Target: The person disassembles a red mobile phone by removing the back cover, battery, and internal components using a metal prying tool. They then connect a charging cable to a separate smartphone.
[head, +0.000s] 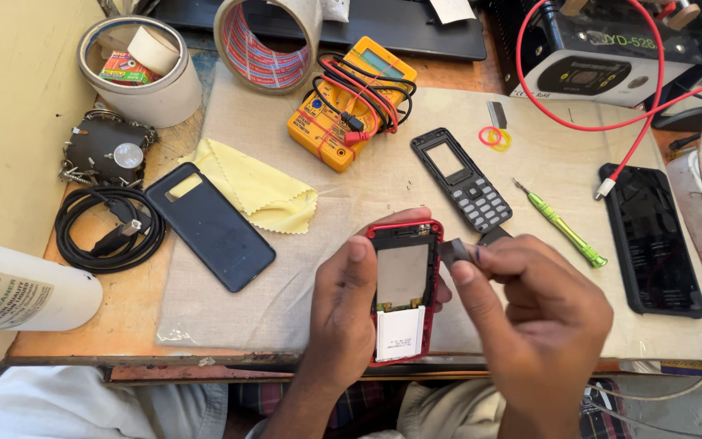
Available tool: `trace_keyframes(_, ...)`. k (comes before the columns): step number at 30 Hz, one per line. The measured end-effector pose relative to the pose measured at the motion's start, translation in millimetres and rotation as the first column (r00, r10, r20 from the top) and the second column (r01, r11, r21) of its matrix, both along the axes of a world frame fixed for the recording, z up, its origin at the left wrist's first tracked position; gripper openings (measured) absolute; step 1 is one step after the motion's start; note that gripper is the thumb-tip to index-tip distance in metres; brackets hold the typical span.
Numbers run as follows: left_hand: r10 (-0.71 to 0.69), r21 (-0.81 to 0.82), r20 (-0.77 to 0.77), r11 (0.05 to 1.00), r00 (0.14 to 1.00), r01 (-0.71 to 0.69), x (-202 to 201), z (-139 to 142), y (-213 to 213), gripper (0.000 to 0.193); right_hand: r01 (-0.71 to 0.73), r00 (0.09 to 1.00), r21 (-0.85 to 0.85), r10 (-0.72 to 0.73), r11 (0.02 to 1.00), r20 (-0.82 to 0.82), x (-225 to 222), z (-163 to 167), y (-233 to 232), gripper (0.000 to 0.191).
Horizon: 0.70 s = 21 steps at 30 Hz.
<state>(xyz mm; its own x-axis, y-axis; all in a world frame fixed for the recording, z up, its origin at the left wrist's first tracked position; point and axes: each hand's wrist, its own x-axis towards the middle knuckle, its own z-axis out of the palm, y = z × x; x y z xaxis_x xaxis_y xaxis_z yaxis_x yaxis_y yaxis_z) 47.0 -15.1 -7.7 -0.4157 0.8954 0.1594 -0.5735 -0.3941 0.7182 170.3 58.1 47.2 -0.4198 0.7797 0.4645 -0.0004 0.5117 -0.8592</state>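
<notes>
A small red phone body [404, 293], front already off and its internals bared, is clasped in the left hand [343, 313] just above the near edge of the grey work mat [286, 268]; its black keypad frame [462, 180] lies apart, further up the mat. The right hand [534, 313] pinches 1 small dark part [454, 251] at the phone's upper right edge. That part's shape is hard to make out, and fingers hide the phone's sides.

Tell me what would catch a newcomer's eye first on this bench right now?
Front and centre, the left hand grips an opened red phone, its insides bared, while the right hand pinches a small dark part at its top edge. Behind them a yellow multimeter wrapped in its leads lies on the grey mat, and a bright red cable loops across the right.
</notes>
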Motion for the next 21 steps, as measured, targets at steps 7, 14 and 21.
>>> trace_keyframes(7, -0.011, -0.027, 0.082, 1.000, 0.997, 0.014, -1.4, 0.9, 0.0, 0.069, 0.095, 0.995, -0.147, -0.089, 0.985, 0.044, -2.4, -0.4, -5.5, 0.010)
trace_keyframes(14, 0.061, -0.120, -0.149, 0.990, 0.987, -0.079, 1.8, 1.5, 5.1, 0.066, 0.187, 0.946, 0.214, -0.234, 0.959, 0.222, -5.2, -0.4, -18.8, 0.009)
trace_keyframes(21, -0.029, -0.131, -0.053, 0.991, 0.998, 0.022, 0.9, 3.3, 3.6, 0.064, -0.074, 0.996, -0.302, 0.056, 0.950, -0.068, 23.6, -23.8, 23.8, 0.011)
